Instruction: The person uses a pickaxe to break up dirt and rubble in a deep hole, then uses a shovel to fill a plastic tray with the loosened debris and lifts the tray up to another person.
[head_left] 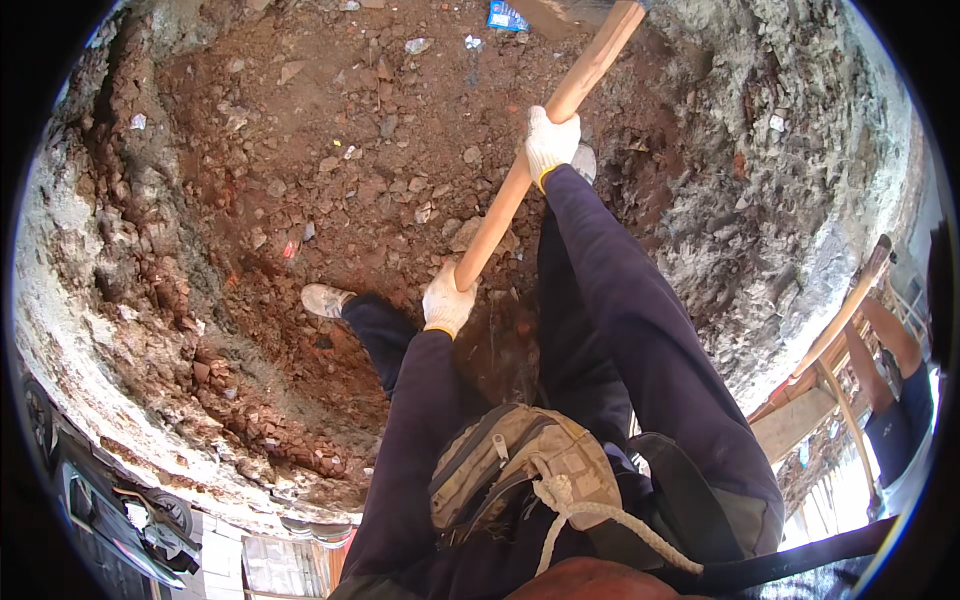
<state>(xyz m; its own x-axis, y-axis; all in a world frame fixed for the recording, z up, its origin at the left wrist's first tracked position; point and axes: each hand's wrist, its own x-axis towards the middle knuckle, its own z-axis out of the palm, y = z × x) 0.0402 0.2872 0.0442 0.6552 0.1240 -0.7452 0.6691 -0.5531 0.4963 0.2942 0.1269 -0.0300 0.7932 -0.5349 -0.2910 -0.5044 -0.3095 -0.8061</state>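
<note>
A long, pale wooden tool handle (503, 207) runs slantwise from low centre to the upper edge of the head view; I cannot make out what tool it belongs to. My left hand (450, 299), in a white knitted glove with a yellow cuff, is closed around its lower end. Farther up, my right hand (553, 141) wears a matching glove and grips the same handle. Below them lies broken reddish-brown soil (370, 150) mixed with stones. One of my shoes (325, 300) is on the dirt left of my left hand; the other shows partly behind my right hand.
Rough earth banks rise at the left and right (760, 200). A blue packet (508, 16) lies at the far edge. At right, another person's arms (880, 350) are beside a wooden shaft (840, 318). A motorcycle (155, 530) stands lower left. A camouflage bag (560, 450) hangs at my waist.
</note>
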